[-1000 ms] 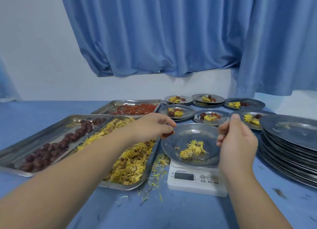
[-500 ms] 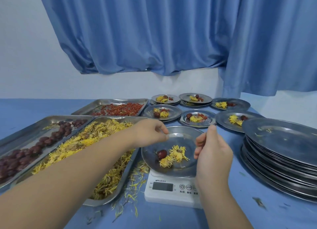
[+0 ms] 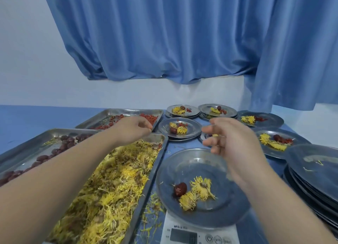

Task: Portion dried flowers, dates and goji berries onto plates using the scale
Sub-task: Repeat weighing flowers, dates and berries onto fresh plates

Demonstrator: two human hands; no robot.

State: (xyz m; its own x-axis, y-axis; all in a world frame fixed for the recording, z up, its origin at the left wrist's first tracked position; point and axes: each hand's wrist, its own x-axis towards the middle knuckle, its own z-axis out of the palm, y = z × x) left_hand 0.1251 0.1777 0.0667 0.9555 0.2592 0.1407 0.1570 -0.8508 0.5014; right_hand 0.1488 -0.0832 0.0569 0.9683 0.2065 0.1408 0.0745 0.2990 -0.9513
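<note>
Steel crowds your blue-covered table

On it you have three rectangular steel trays at left, a white digital scale nearest you, a stack of round steel plates at right, filled round plates along the far side, and loose yellow petals beside the scale.

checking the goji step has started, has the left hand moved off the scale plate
Yes. The left hand has left the plate rim and reached away to the goji tray.

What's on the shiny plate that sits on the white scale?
One dark red date and two yellow dried flowers. The right hand hides part of the round metal plate.
</note>
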